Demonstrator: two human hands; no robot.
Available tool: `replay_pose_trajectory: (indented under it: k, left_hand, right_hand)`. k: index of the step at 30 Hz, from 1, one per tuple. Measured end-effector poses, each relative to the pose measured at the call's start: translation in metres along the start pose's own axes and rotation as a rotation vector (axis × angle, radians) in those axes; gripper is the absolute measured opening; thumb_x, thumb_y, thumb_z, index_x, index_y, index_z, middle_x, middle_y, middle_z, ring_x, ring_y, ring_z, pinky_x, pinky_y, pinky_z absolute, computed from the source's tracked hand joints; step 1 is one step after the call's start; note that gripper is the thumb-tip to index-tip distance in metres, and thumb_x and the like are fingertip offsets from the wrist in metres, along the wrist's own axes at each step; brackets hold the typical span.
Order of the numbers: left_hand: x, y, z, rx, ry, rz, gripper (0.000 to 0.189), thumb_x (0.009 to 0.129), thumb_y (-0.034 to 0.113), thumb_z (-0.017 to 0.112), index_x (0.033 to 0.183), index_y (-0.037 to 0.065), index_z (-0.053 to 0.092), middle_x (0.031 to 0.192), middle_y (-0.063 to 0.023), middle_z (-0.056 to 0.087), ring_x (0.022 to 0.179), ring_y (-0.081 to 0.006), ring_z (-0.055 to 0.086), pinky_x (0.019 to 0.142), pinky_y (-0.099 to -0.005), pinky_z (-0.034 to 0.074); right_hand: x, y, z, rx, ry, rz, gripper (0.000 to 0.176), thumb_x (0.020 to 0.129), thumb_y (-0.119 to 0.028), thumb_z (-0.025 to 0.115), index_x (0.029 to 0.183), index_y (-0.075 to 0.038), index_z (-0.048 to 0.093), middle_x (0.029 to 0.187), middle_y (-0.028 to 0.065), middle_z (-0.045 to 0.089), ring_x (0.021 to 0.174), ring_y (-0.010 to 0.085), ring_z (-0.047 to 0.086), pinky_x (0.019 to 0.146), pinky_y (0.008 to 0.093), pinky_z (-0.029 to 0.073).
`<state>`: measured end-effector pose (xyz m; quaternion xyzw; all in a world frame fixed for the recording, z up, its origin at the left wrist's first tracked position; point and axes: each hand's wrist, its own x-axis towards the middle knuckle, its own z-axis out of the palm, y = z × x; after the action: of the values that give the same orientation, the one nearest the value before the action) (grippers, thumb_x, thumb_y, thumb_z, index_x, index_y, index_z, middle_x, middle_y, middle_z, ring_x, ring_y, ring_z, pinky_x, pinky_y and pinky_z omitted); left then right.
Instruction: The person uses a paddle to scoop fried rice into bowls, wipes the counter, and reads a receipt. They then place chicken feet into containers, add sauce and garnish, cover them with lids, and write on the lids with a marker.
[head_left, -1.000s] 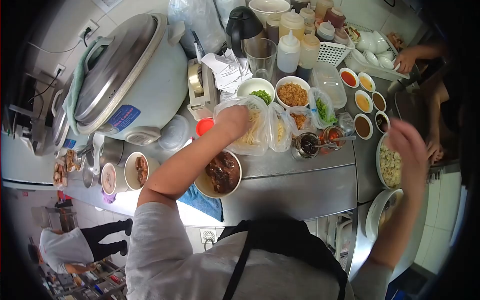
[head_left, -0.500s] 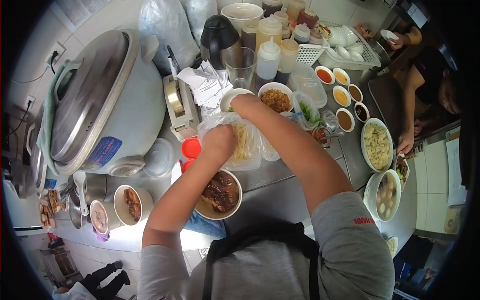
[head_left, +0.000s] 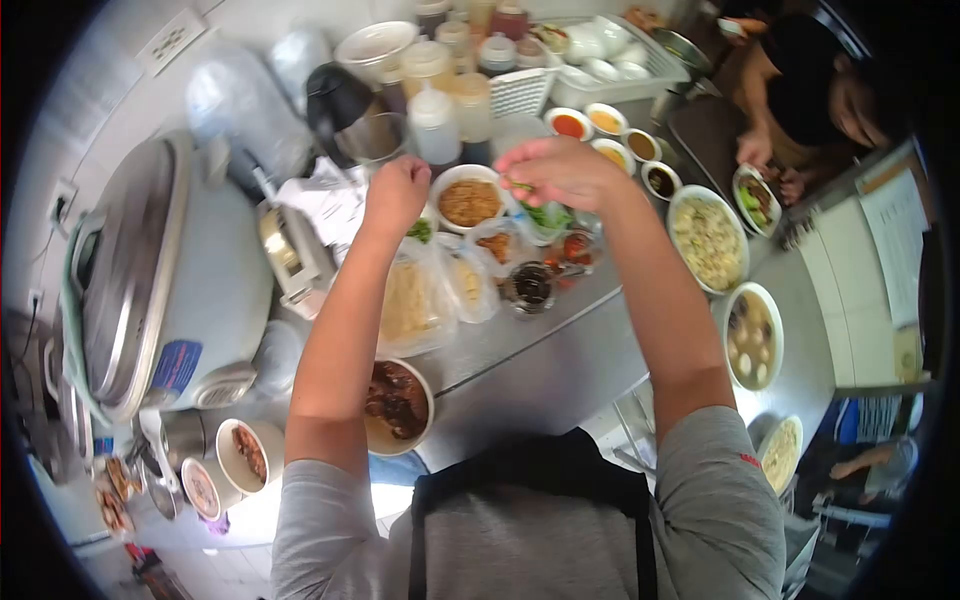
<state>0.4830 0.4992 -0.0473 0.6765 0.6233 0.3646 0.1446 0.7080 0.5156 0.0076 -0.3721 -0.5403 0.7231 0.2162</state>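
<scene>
My left hand is closed, with its fingers curled, beside the bowl of brown crumbly food and above chopped greens. What it holds, if anything, is hidden. Over the bag of leafy greens, my right hand has its fingertips drawn together around a small bit of greens. Below my hands lie a clear bag of pale strips and a second bag of pale pieces. Nearer me stands a tub of dark sauced meat, partly behind my left forearm.
A large rice cooker fills the left side, near a tape dispenser. Squeeze bottles stand at the back. Sauce cups, a potato-salad-like bowl and a soup bowl line the right. A co-worker handles a dish there.
My hands have moved apart: the left rose from the strips bag, and the right left the small white bowl for the greens. My view has shifted right. The co-worker's dish is lifted.
</scene>
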Motion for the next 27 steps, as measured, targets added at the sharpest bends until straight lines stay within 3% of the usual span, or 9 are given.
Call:
replay_pose_trajectory:
  k: [4,7,10,16,19,22,23,25,27]
  left_hand:
    - [0.024,-0.008,0.082,0.391,-0.416,0.167,0.023,0.073,0.024,0.05,0.084,0.008,0.062,0.086,-0.0168,0.059,0.081,-0.0325,0.056,0.074,-0.0405,0.044]
    - [0.019,0.013,0.094,0.516,-0.452,0.169,0.026,0.072,0.026,0.05,0.089,0.01,0.06,0.095,-0.0142,0.058,0.09,-0.0281,0.054,0.078,-0.038,0.043]
    - [0.022,0.003,0.102,0.448,-0.462,0.223,0.025,0.066,0.019,0.059,0.086,0.006,0.058,0.084,-0.0159,0.059,0.082,-0.0301,0.056,0.073,-0.0388,0.043]
    - [0.029,-0.013,0.112,0.438,-0.428,0.135,0.015,0.069,0.012,0.053,0.08,0.003,0.059,0.081,-0.0175,0.059,0.079,-0.032,0.056,0.069,-0.0385,0.044]
    - [0.031,-0.02,0.112,0.457,-0.35,0.138,0.015,0.07,0.009,0.05,0.079,0.001,0.059,0.081,-0.0191,0.058,0.079,-0.0338,0.056,0.07,-0.0396,0.044]
    - [0.031,-0.02,0.101,0.393,-0.248,0.167,0.013,0.07,0.007,0.052,0.078,-0.001,0.058,0.075,-0.0178,0.059,0.071,-0.0303,0.057,0.064,-0.0367,0.046]
    - [0.031,-0.018,0.097,0.366,-0.214,0.176,0.012,0.069,0.006,0.053,0.077,-0.002,0.058,0.072,-0.0168,0.06,0.067,-0.0282,0.058,0.061,-0.035,0.047]
    - [0.034,-0.004,0.084,-0.006,-0.262,-0.125,0.012,0.07,0.007,0.056,0.077,-0.002,0.058,0.068,-0.0113,0.059,0.06,-0.0198,0.057,0.055,-0.029,0.045]
    - [0.037,0.014,0.073,-0.296,-0.302,-0.305,0.012,0.07,0.007,0.058,0.079,-0.001,0.058,0.065,-0.0064,0.057,0.056,-0.0128,0.054,0.05,-0.0237,0.043]
  right_hand:
    - [-0.144,0.001,-0.058,-0.205,0.401,0.077,0.02,0.074,-0.01,0.056,0.093,-0.002,0.055,0.081,0.004,0.057,0.065,0.0083,0.053,0.055,0.0191,0.044]
    - [-0.241,0.029,-0.106,-0.474,0.741,0.239,0.015,0.073,-0.009,0.056,0.086,-0.001,0.058,0.071,0.0041,0.058,0.061,0.0083,0.054,0.052,0.0209,0.045]
    - [-0.305,0.05,-0.12,-0.794,1.002,0.541,0.013,0.069,-0.004,0.053,0.079,-0.001,0.061,0.066,0.0099,0.059,0.062,0.0146,0.057,0.055,0.0259,0.046]
    - [-0.355,0.106,-0.149,-1.239,1.143,0.438,0.02,0.065,0.0,0.049,0.081,-0.002,0.061,0.083,0.0167,0.059,0.078,0.0308,0.058,0.069,0.0357,0.045]
    - [-0.348,0.087,-0.133,-1.099,1.307,0.637,0.023,0.065,-0.001,0.051,0.085,-0.004,0.062,0.089,0.0172,0.058,0.082,0.0295,0.057,0.07,0.0353,0.046]
    - [-0.343,0.095,-0.134,-1.137,1.358,0.603,0.024,0.065,-0.008,0.057,0.089,-0.006,0.062,0.091,0.0175,0.058,0.086,0.0293,0.056,0.075,0.0355,0.044]
    - [-0.345,0.098,-0.136,-1.119,1.201,0.621,0.027,0.065,-0.01,0.059,0.092,-0.007,0.061,0.093,0.0177,0.057,0.088,0.0296,0.055,0.076,0.0359,0.044]
    - [-0.354,0.107,-0.139,-1.077,0.89,0.646,0.034,0.065,-0.016,0.063,0.097,-0.009,0.059,0.096,0.0181,0.056,0.092,0.0303,0.053,0.08,0.0365,0.042]
    - [-0.357,0.115,-0.14,-1.133,0.991,0.526,0.042,0.063,-0.021,0.064,0.102,-0.007,0.056,0.1,0.0186,0.053,0.095,0.03,0.051,0.082,0.0361,0.04]
